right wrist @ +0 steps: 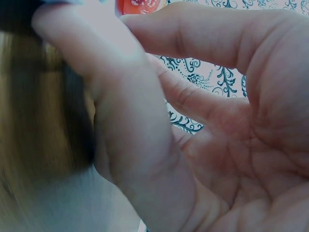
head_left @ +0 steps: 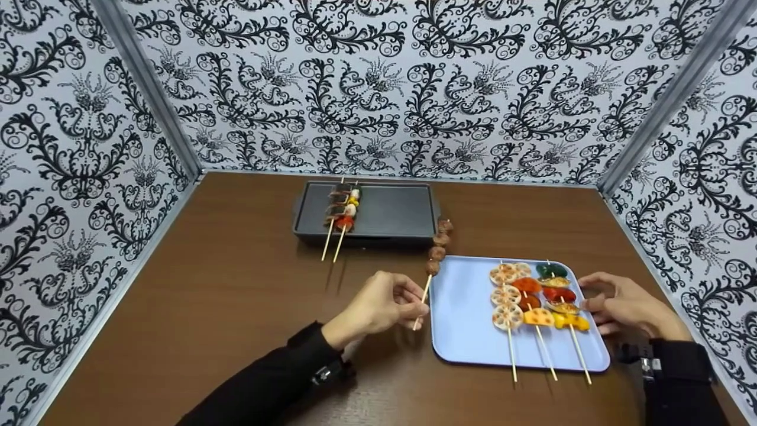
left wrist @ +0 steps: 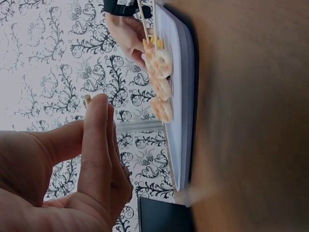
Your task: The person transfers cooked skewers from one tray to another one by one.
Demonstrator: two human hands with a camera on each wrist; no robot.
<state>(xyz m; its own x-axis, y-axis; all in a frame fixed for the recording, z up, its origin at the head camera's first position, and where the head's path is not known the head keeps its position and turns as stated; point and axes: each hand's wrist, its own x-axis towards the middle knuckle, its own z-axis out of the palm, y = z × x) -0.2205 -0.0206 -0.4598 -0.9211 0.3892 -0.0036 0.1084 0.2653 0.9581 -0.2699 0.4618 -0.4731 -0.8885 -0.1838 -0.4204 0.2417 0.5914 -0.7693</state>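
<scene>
My left hand (head_left: 384,305) pinches the bare stick end of a meatball skewer (head_left: 437,251), which slants up and away. Its meatballs hang by the left edge of a light blue tray (head_left: 464,331). Seen from the left wrist, only the stick's tip (left wrist: 87,100) pokes out above the fingertips. At the tray's right edge my right hand (head_left: 630,305) holds the rim with thumb and bent fingers. On the tray lie a lotus root skewer (head_left: 507,296), a skewer with red and orange pieces (head_left: 537,318) and a mixed vegetable skewer (head_left: 571,321).
Behind, to the left of the tray, stands a dark grill pan (head_left: 396,210). Two skewers lie across its left part: one with dark pieces (head_left: 338,201), one with colourful pieces (head_left: 350,210). Patterned panels (head_left: 378,89) enclose the brown table (head_left: 236,296) at the back and sides.
</scene>
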